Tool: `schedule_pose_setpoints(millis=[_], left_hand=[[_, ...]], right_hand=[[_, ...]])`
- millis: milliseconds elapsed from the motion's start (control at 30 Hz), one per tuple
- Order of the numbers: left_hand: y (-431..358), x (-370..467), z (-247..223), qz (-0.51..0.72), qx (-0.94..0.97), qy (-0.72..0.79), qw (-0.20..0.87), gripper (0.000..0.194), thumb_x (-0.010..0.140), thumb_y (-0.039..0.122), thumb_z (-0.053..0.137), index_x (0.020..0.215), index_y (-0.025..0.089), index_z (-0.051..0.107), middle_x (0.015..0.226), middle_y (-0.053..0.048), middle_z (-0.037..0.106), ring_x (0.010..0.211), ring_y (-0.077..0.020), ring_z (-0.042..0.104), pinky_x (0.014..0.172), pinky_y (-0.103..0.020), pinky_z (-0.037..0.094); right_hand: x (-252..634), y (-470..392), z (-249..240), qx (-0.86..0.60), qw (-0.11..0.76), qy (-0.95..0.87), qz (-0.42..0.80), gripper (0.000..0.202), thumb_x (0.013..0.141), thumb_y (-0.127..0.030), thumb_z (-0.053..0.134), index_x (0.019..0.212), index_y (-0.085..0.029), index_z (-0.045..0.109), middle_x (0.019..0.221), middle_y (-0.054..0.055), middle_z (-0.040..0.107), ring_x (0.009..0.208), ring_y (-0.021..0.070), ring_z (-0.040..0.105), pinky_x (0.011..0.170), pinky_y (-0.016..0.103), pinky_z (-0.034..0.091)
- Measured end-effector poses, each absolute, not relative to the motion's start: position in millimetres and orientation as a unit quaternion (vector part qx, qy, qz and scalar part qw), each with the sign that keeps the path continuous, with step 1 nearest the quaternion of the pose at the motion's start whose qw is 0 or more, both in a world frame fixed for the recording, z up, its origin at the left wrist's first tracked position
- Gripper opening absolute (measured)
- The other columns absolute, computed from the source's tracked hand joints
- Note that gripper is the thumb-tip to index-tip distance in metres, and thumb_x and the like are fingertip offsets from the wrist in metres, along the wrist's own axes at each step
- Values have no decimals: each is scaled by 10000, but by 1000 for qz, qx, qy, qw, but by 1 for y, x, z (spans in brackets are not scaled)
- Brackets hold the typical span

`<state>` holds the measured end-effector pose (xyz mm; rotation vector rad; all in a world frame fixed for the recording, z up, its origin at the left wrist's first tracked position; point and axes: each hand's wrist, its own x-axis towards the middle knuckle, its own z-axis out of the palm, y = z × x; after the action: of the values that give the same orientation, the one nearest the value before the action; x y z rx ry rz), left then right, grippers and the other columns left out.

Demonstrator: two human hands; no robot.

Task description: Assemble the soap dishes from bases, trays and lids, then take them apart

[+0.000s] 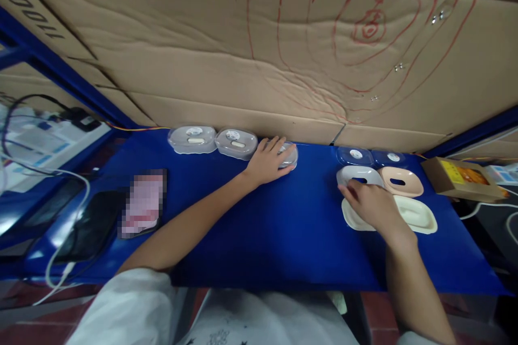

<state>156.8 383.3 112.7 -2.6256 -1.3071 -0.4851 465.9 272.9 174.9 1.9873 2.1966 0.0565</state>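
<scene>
On the blue table, my left hand (pixel 267 161) rests with spread fingers on a clear-lidded container (pixel 288 155), the rightmost of three along the cardboard. My right hand (pixel 370 202) is over the right-hand group, its fingers bent at the near edge of a white tray (pixel 347 173) with a dark oval opening. Whether it grips anything is hidden. Beneath that hand lies a cream tray (pixel 354 221), partly covered. Beside them are a peach tray (pixel 407 182) with an oval opening and another cream tray (pixel 423 216). Two clear lids (pixel 355 156) (pixel 392 158) lie behind.
Two more lidded containers (pixel 192 140) (pixel 237 144) stand at the back left. A phone-like object (pixel 143 202), a black device (pixel 91 226) and white cables (pixel 50 264) lie left. A cardboard box (pixel 461 179) sits at right. Cardboard (pixel 202 27) walls the back.
</scene>
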Motion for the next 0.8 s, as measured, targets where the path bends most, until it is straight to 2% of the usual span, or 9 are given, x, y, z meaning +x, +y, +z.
schedule_pose_setpoints(millis=[100,167,267,367,467,533,600,700,800], left_hand=[[379,156,118,-155,-884,-433,86,642,1078,532,561,1623,196,518,1677,-246,460,1516,-429,483,1241,-638,323],[366,157,124,-146,-891,-421,83,628,1083,493,575,1639,214,491,1698,-237,431,1503,-431,491,1243,-660,304],[331,158,129,-155,-915,-368,47,613,1101,512,542,1645,235,478,1686,-211,456,1498,-415,497,1241,-638,321],[292,155,127,-159,-948,-271,-43,706,1085,618,523,1662,220,439,1703,-224,419,1518,-382,477,1205,-548,410],[265,149,122,-123,-966,-208,-87,667,1068,628,561,1616,253,496,1709,-191,427,1547,-366,449,1229,-536,385],[257,144,118,-102,-969,-204,-90,550,1085,573,568,1534,256,577,1625,-160,545,1491,-335,519,1244,-522,362],[254,139,117,-100,-967,-214,-91,463,1108,516,553,1487,256,611,1527,-130,638,1399,-299,599,1233,-493,370],[258,134,119,-129,-959,-234,-91,454,1097,470,580,1510,281,594,1557,-121,613,1406,-309,584,1216,-496,382],[263,130,120,-135,-946,-281,-95,628,991,449,697,1566,255,538,1696,-172,445,1553,-391,425,1244,-578,340]], right_hand=[[477,270,168,670,119,732,-34,375,1094,-515,509,983,-212,701,795,116,788,736,315,782,563,325,399],[474,266,166,621,69,776,-89,314,1087,-488,549,1019,-218,692,806,92,798,717,291,787,569,327,457],[456,258,173,490,-59,846,-203,277,1107,-453,537,1244,-252,670,992,57,833,873,245,810,746,329,588],[442,256,184,396,-135,868,-266,300,1124,-417,505,1354,-299,657,1197,45,813,1041,218,789,896,332,613],[454,265,177,449,-150,864,-170,339,1122,-404,492,1387,-273,656,1334,100,765,1209,280,736,1045,453,581],[475,275,163,524,-131,840,-64,412,1094,-417,527,1452,-234,617,1468,170,683,1348,372,656,1122,596,520],[498,285,147,601,-97,794,13,486,1050,-434,580,1476,-201,599,1520,237,626,1359,463,627,1092,702,499],[517,295,130,625,-63,778,-1,514,1047,-467,576,1478,-186,591,1459,252,665,1265,471,686,1030,696,542],[505,294,129,584,-66,808,-41,545,1078,-487,533,1532,-184,546,1519,246,625,1332,435,664,1069,649,547]])
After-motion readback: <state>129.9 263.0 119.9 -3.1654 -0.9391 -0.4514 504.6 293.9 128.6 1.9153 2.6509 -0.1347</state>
